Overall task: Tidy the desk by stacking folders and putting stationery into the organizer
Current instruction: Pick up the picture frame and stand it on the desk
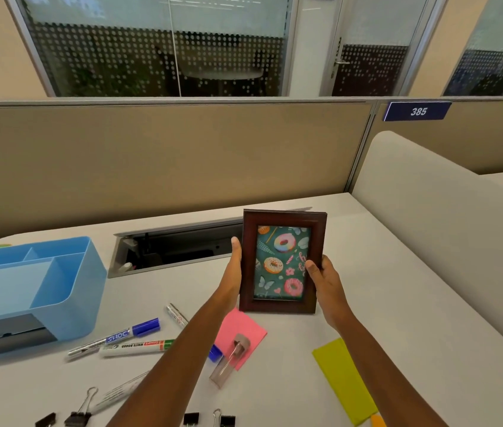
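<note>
Across the back of the scene runs a beige partition wall (pixel 167 155), with a blue plate reading 385 (pixel 418 111) at its top right. Below it lies the white tabletop (pixel 367 272). At the left edge stands the blue organizer (pixel 68 291); the open compartments that show hold nothing, and there is a grey drawer in its front. Behind the middle of the tabletop a cable opening (pixel 179 248) sits with its lid raised.

Right of centre, both hands hold a dark wooden picture frame (pixel 284 263) upright, its doughnut print facing the camera. The left hand (pixel 234 272) grips the frame's left edge, thumb up along the side and fingers behind. The right hand (pixel 325 282) clamps the right edge, thumb on the front. Whether the frame's lower edge rests on the tabletop cannot be told.

A yellow-green sheet (pixel 344 380) lies near the right forearm, well apart from the organizer. A pink note (pixel 237 331) lies just below the frame, and a small clear plastic item (pixel 231 355) with a brownish end rests on it.

Between the organizer and the left forearm lie three markers: a blue-capped marker (pixel 120 335), a whiteboard marker (pixel 136 349) just beside it, and a silver marker (pixel 176 315) further back. Black binder clips (pixel 79 411) are scattered along the near edge.
</note>
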{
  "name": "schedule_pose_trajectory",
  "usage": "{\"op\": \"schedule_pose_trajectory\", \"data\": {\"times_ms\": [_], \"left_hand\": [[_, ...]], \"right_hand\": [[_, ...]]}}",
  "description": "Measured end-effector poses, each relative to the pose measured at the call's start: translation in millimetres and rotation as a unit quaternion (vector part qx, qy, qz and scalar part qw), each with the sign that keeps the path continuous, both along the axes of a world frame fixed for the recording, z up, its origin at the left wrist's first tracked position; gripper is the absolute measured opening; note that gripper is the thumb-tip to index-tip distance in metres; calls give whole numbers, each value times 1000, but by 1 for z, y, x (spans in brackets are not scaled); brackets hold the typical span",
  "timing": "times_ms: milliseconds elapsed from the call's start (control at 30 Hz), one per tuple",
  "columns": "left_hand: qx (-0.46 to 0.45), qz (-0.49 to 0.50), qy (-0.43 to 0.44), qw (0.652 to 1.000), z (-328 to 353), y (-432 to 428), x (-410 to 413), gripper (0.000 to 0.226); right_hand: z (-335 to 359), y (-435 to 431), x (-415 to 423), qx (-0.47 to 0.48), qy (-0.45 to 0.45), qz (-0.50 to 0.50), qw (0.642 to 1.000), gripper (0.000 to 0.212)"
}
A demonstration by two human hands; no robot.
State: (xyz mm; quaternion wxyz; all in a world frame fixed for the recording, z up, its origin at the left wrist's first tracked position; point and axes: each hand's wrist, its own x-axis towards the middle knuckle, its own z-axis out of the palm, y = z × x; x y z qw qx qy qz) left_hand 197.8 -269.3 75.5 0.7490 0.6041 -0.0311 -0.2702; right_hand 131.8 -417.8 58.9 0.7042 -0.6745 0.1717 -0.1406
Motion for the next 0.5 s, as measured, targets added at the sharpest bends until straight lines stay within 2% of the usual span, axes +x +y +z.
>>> {"op": "schedule_pose_trajectory", "data": {"times_ms": [233,400,500], "left_hand": [[-13,21,2,1000,-4,14,2,59],[32,31,-14,999,-1,20,-2,61],[73,54,-40,995,2,24,-7,60]], "right_hand": [[-3,17,7,-32,28,0,999,33],[-1,19,7,-32,33,9,999,32],[-2,18,4,-27,27,18,999,25]]}}
